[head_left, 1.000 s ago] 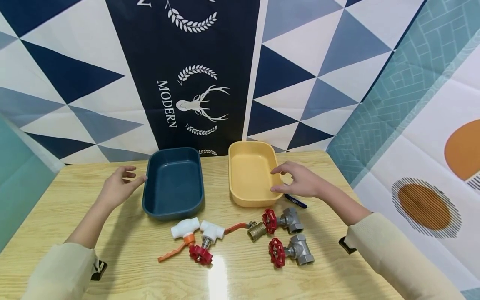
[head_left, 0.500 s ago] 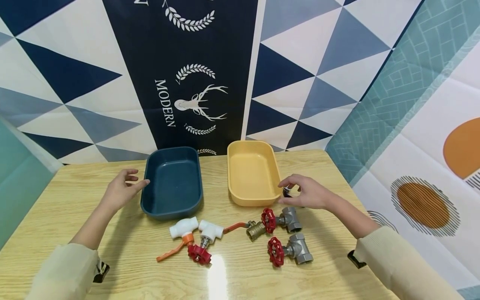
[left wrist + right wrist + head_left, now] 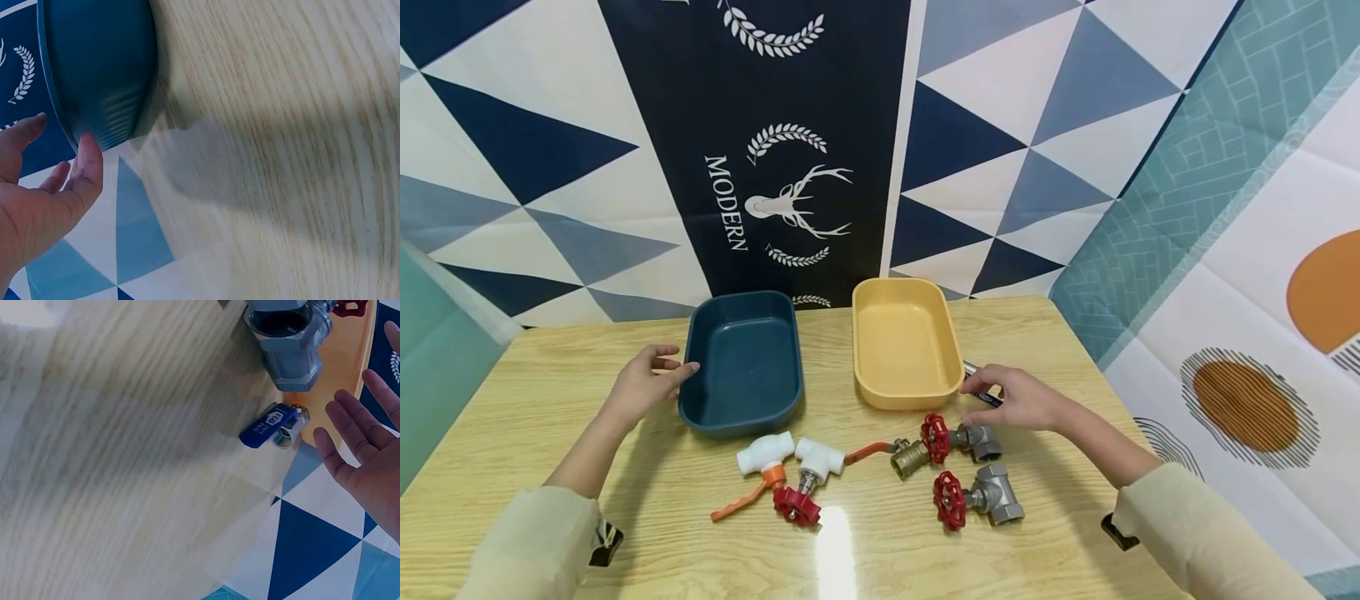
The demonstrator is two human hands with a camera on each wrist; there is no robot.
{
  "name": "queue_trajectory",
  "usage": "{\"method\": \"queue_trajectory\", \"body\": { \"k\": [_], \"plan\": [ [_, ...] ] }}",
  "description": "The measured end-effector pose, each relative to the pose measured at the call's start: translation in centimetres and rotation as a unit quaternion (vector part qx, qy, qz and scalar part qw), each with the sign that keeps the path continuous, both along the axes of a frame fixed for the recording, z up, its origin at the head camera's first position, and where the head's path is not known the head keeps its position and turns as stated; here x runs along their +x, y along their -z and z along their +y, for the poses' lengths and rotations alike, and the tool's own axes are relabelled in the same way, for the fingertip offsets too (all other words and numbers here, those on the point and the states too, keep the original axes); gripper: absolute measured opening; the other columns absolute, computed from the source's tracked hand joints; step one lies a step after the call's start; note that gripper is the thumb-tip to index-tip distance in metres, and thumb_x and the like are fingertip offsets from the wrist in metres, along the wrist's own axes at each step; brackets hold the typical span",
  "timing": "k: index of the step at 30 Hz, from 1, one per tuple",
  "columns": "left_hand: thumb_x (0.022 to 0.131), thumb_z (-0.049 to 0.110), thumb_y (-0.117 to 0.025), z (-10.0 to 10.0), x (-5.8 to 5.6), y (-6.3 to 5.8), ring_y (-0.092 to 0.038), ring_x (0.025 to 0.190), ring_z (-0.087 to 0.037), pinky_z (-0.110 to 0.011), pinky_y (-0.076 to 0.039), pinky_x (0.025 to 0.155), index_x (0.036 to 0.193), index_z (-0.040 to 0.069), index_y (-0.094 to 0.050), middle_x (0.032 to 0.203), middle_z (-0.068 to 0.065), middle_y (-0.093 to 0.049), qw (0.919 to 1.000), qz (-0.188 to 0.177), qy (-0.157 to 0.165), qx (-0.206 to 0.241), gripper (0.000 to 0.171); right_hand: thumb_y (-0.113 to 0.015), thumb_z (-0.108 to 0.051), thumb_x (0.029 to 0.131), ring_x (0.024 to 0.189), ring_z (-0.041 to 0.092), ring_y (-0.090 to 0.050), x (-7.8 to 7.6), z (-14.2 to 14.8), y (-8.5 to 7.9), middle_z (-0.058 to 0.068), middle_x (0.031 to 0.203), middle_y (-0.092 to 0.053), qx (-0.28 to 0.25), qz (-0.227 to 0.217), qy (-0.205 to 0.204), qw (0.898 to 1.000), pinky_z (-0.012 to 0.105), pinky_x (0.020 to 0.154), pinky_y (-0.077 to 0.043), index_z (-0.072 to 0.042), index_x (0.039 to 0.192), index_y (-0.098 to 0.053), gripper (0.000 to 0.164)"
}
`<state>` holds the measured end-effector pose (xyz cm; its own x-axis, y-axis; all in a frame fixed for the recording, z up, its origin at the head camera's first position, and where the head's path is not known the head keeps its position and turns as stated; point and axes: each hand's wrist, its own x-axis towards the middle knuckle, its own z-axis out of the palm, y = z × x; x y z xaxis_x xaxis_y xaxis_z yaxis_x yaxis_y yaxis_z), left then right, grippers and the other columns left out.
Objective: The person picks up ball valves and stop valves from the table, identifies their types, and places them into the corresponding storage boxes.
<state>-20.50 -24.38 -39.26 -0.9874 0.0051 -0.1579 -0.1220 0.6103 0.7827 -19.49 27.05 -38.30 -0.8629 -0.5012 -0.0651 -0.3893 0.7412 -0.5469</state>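
At the left rim of a dark blue bin [image 3: 741, 367], my left hand [image 3: 643, 385] has relaxed fingers and holds nothing. Its thumb and fingers lie on either side of the rim [image 3: 53, 94] in the left wrist view; contact is unclear. My right hand [image 3: 1018, 400] hovers with spread fingers just right of a yellow bin [image 3: 902, 350]. Below it lies a small metal valve with a blue lever [image 3: 269, 425], partly hidden by my fingers in the head view. Nearest to this hand is a grey valve with a red handwheel [image 3: 936, 438].
Another grey valve [image 3: 996, 493] with a red wheel lies nearer. Left of it are a brass valve with a red lever [image 3: 910, 458], a white valve with a red wheel [image 3: 818, 460] and a white valve with an orange lever [image 3: 766, 454]. A patterned wall covering [image 3: 790, 167] stands behind.
My right hand has drawn back from the yellow bin's right rim, nearer and rightward, over the blue-levered valve. My left hand has shifted slightly toward the blue bin. The valves stay in place.
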Motion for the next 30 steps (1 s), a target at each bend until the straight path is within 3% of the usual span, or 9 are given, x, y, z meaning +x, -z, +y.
{"method": "queue_trajectory", "body": {
  "k": [6,17,30],
  "plan": [
    [0.092,0.046,-0.052,-0.1,0.0,0.7,-0.058,0.103,-0.035,-0.040,-0.055,0.082,0.141,-0.008,-0.026,0.130,-0.032,-0.041,0.9999,-0.002,-0.004,0.012,0.077,-0.074,-0.046,0.076,0.101,0.024,-0.058,0.3,0.2,0.9,0.004,0.107,-0.064,-0.003,-0.012,-0.006,1.000,0.041,0.083,-0.048,-0.013,0.112,-0.062,0.050],
    [0.093,0.042,-0.052,0.1,-0.2,1.1,-0.058,0.098,-0.029,-0.036,-0.056,0.078,0.140,-0.008,-0.027,0.126,-0.031,-0.042,0.9997,-0.003,-0.013,0.021,0.073,-0.075,-0.042,0.076,0.103,0.024,-0.058,0.6,0.3,1.8,0.000,0.108,-0.063,0.010,0.012,-0.025,1.000,0.045,0.088,-0.047,-0.013,0.110,-0.065,0.046],
    [0.095,0.036,-0.052,0.3,-0.1,1.4,-0.056,0.087,-0.020,-0.030,-0.055,0.072,0.139,-0.008,-0.029,0.119,-0.026,-0.044,0.9993,-0.016,-0.024,0.024,0.066,-0.077,-0.042,0.074,0.103,0.020,-0.058,0.9,0.3,3.2,0.000,0.108,-0.063,0.020,-0.006,-0.045,0.999,0.037,0.088,-0.047,-0.015,0.108,-0.064,0.045]
  ]
}}
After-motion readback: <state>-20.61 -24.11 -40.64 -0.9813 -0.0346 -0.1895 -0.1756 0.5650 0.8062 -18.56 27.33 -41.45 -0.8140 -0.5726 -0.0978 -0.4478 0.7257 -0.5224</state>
